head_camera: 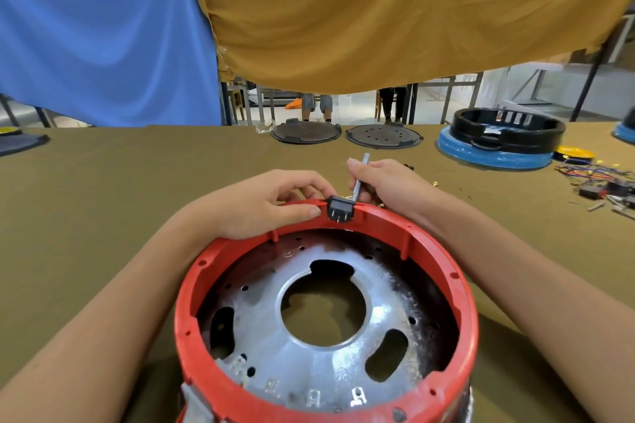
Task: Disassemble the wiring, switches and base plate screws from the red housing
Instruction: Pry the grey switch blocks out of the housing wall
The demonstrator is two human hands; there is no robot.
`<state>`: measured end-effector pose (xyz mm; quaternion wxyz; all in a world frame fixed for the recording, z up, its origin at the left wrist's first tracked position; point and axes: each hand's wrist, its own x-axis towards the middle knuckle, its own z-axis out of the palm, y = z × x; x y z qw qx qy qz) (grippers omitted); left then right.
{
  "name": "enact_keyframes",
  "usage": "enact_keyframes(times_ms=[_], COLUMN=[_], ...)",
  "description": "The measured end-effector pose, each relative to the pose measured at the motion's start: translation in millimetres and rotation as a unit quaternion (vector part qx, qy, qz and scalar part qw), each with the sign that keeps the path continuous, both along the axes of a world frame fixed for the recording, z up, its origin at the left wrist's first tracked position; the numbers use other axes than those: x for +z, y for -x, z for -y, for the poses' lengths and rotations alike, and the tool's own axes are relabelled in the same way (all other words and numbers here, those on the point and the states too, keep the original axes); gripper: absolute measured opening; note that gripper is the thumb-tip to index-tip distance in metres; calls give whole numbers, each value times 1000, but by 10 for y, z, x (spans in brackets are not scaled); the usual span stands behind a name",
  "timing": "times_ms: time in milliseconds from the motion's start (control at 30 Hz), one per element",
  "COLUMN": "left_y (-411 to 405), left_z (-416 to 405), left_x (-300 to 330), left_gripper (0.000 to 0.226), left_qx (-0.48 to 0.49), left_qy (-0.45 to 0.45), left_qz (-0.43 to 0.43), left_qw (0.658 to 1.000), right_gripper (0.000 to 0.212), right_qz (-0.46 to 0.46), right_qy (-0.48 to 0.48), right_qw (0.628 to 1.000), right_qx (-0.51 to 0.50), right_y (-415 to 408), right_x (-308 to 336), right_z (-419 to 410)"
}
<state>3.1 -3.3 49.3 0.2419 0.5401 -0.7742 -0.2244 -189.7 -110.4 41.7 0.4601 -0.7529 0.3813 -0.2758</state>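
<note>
Red housing (457, 288), nearest the viewer, stands open-side up on the olive-covered table (120, 189); its rim is a red ring carrying small screw holes. Inside lies the silvery base plate (309, 354), with a large round central hole, several oblong cut-outs and small metal tabs along its near edge. At the far rim, a black socket (340, 208) with metal prongs sits in a notch of the red wall. Left hand (271, 203) rests on the far rim just left of the socket, fingers (302, 213) curled over the edge and thumb tip touching the socket's side. Right hand (388, 185) lies just behind the rim, its fingers closed round a slim metal tool (359, 178) that is held tilted, tip down beside the socket. Far right on the table: a heap of loose coloured wires (598, 175) and small dark parts. Farther back: two dark round plates (305, 131), and a black ring stacked on a blue ring (494, 154). Blue and mustard cloths (378, 10) hang behind the table.
</note>
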Motion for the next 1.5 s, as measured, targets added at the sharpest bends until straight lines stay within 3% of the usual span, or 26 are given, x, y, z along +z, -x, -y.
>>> enact_keyframes(times_ms=[500, 633, 700, 867, 1033, 1233, 1400, 1500], left_y=[46, 70, 70, 49, 54, 69, 62, 48], left_z=[-9, -14, -14, -19, -17, -29, -24, -17], left_x=[43, 44, 41, 22, 23, 38, 35, 25], left_gripper=[23, 23, 23, 24, 23, 24, 25, 25], left_qx=[-25, -26, -29, -29, -23, -21, -22, -22], left_qy=[-13, -17, -16, -15, -15, -17, -20, -22], left_qz=[10, 13, 8, -13, -6, 2, -2, -9], left_qw=[1000, 999, 999, 999, 1000, 1000, 1000, 999], right_gripper=[27, 38, 33, 32, 30, 33, 43, 30], right_qz=[-47, -30, -20, -12, 2, -8, -24, -4], right_qy=[-235, -291, -294, -157, -320, -407, -394, -280], right_qw=[971, 956, 955, 986, 943, 908, 913, 955], right_qx=[3, 20, 30, 60, 95, 97, 105, 102], right_y=[-8, -12, -3, 162, 210, 121, 94, 163], right_x=[-87, -141, -146, 5, 23, -24, -82, -64], right_z=[15, 30, 18, 85, 113, 125, 110, 123])
